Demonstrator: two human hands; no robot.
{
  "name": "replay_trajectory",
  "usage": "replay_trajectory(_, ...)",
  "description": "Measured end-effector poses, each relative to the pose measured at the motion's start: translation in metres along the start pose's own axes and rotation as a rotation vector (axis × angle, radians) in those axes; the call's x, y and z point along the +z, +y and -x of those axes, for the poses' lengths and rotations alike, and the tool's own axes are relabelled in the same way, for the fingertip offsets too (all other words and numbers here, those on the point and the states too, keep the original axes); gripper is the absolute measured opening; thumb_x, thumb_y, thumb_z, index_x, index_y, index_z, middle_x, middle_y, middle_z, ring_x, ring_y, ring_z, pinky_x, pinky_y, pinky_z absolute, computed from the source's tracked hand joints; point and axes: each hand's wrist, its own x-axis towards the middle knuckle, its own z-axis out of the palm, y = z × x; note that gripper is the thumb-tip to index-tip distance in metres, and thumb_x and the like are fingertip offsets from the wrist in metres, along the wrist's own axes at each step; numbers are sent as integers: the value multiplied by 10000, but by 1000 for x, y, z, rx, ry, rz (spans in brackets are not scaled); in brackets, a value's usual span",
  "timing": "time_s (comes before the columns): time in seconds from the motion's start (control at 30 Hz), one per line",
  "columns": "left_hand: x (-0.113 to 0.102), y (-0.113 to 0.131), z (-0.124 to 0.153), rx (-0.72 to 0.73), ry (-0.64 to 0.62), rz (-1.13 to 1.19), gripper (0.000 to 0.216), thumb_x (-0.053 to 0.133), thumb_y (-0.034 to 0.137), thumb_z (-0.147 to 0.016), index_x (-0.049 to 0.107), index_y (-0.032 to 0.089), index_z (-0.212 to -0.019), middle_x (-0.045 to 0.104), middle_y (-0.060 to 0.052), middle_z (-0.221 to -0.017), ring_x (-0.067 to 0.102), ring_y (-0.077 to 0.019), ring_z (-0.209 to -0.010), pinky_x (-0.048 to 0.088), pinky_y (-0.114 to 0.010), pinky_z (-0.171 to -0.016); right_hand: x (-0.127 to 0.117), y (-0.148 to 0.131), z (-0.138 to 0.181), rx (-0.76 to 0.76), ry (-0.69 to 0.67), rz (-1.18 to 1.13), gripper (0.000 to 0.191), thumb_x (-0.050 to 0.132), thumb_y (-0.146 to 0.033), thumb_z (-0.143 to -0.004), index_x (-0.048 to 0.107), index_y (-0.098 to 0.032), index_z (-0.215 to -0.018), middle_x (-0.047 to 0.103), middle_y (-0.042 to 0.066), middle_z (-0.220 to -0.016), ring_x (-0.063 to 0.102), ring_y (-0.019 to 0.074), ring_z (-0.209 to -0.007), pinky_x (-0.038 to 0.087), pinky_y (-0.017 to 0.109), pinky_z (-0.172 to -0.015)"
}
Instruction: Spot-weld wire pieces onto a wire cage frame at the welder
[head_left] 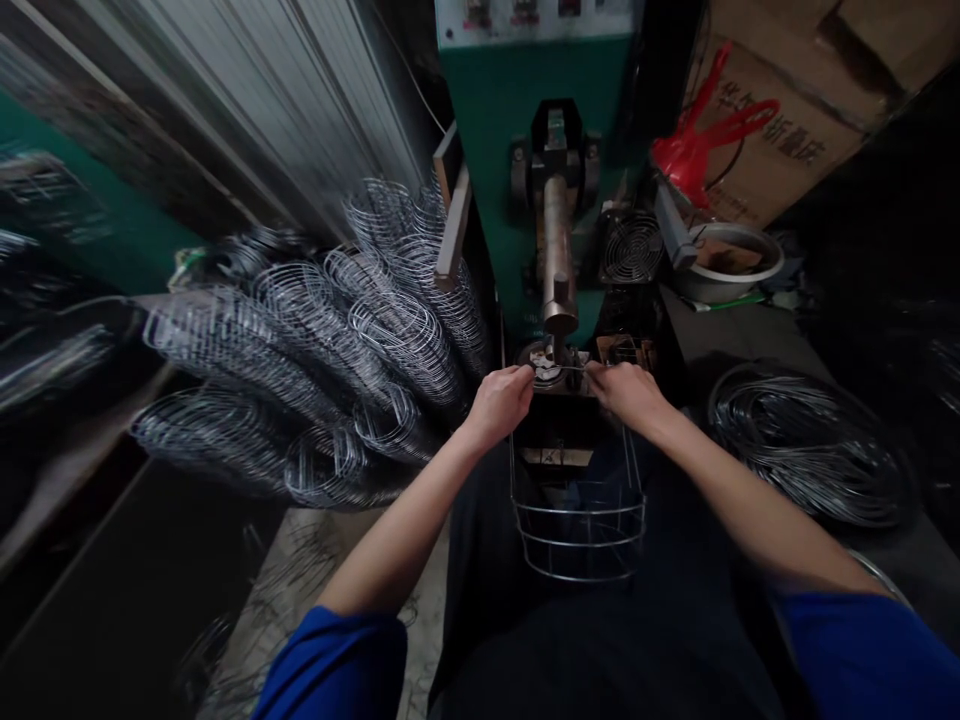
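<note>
My left hand (504,402) is closed in a pinch just left of the lower tip of a spot welder's upper electrode (559,255). On the other side my right hand (628,393) pinches in the same way. A thin wire shows between the two sets of fingertips, below the electrode tip. From the hands a basket-like wire frame (579,579) hangs toward my lap, with several curved cross wires and upright side wires. Where exactly the fingers grip the frame is partly hidden.
Several stacks of bent wire loops (405,335) stand to the left. The green welder body (480,130) rises ahead. At right lie a bundle of wire rings (817,460), a metal bowl (712,290), a red plastic object (686,165), a small fan (631,248) and cardboard boxes (817,110).
</note>
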Motion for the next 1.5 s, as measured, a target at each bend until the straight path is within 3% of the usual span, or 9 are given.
replay_trajectory(0.3,-2,-6,-7,16,41,64,213,466,180,-919,576,181,-737,615,-45,-724,553,-163,-667,365,-269,-652,-7,-2,-8,18,19,22,294,420,-366,-1085,642,-228,-1219,685,107,-906,681,290,-846,494,319,-711)
replay_trajectory(0.5,2,-9,-9,29,49,119,207,473,126,-878,569,177,-702,584,-23,-665,513,-142,-613,347,-254,-623,-8,-2,-8,-13,13,-5,216,497,-295,-1063,667,-203,-1157,686,101,-864,682,282,-836,477,295,-691)
replay_trajectory(0.73,-1,-9,-13,6,30,162,160,518,142,-860,600,163,-725,588,-20,-652,507,-133,-600,329,-248,-610,1,7,-15,-43,64,-97,222,513,-339,-1055,693,-234,-1133,679,93,-898,661,278,-810,438,297,-648)
replay_trajectory(1.0,-9,-9,-17,-36,-13,195,169,543,152,-837,611,155,-682,535,13,-566,428,-109,-515,281,-241,-555,-9,11,-17,-106,-5,-235,181,541,-249,-1032,689,-197,-940,618,42,-731,592,190,-672,340,254,-595)
replay_trajectory(1.17,-9,-11,-18,-47,-34,237,185,522,130,-839,648,147,-705,564,11,-579,446,-104,-526,289,-234,-563,-8,14,-21,-135,-29,-344,267,519,-219,-1026,629,-181,-786,553,8,-603,535,154,-538,299,256,-547)
replay_trajectory(1.5,-11,-11,-22,-65,-46,269,165,552,150,-797,662,144,-674,527,12,-545,421,-117,-529,291,-249,-574,5,27,-30,-257,50,-441,298,550,-188,-1000,579,-185,-703,565,-8,-573,582,156,-541,343,241,-556)
